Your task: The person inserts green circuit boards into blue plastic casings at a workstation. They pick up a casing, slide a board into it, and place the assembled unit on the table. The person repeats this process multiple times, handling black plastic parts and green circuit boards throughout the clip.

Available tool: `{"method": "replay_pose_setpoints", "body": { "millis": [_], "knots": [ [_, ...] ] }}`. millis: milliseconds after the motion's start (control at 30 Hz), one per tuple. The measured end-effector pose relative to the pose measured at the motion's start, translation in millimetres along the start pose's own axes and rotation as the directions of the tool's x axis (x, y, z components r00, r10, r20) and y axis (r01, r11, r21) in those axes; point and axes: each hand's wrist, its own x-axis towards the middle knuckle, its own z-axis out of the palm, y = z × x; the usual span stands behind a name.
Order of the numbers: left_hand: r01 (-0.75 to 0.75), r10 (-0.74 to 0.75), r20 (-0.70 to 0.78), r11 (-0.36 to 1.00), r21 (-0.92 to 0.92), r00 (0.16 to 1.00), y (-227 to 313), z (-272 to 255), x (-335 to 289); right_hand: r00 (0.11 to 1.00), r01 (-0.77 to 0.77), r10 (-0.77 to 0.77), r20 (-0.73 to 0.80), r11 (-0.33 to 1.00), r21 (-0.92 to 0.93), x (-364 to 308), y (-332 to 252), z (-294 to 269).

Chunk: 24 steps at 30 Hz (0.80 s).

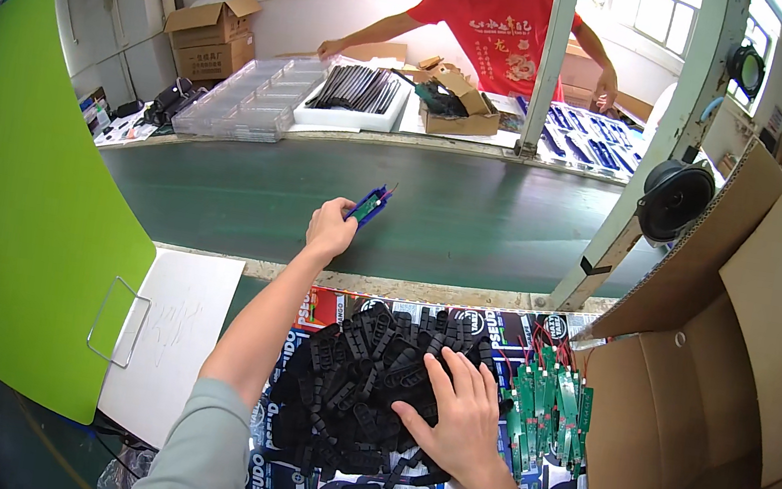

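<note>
Over the green conveyor belt, my left hand is stretched forward, closed on a blue plastic housing. A green circuit board and thin wires show in the housing. My right hand, fingers spread and palm down, rests on a heap of small black plastic parts. No part is visible in its grip. To the right of that heap lies a stack of narrow green circuit boards with red wires. Heap and boards both lie on a printed sheet covering the bench.
An open cardboard box stands at the right, beside a metal post carrying a round black speaker. On the left are a green panel and a white board. Beyond the belt, a person in red stands behind trays.
</note>
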Motion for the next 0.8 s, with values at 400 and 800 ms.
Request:
{"method": "replay_pose_setpoints", "body": {
  "millis": [400,800],
  "knots": [
    [-0.019,0.024,-0.035,0.988,0.155,0.999,-15,28,23,1.0,-0.01,0.01,0.013,1.0,0.016,3,1,-2],
    [-0.067,0.091,-0.099,0.973,0.219,0.991,-32,1,12,1.0,0.005,-0.005,-0.008,1.0,-0.001,0,0,-1]
  ]
}}
